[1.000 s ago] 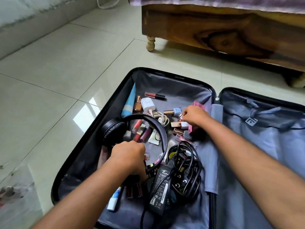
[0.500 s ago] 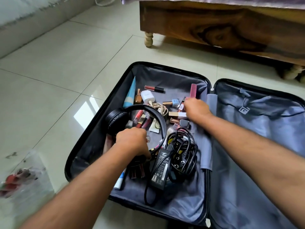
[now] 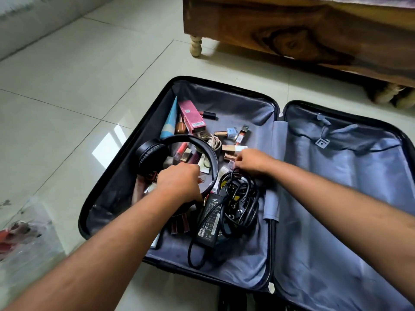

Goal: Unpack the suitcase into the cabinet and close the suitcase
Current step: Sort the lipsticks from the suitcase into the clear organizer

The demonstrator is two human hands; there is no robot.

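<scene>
I keep my left hand (image 3: 179, 185) curled around the headphones (image 3: 177, 158) band in the left half of the open suitcase (image 3: 125, 167); I should lift it straight up, free of the charger cable (image 3: 238, 198). My right hand (image 3: 251, 162), fingers bent, touches that cable. Since before, the pink box (image 3: 192, 116) moved to the far left corner.
</scene>
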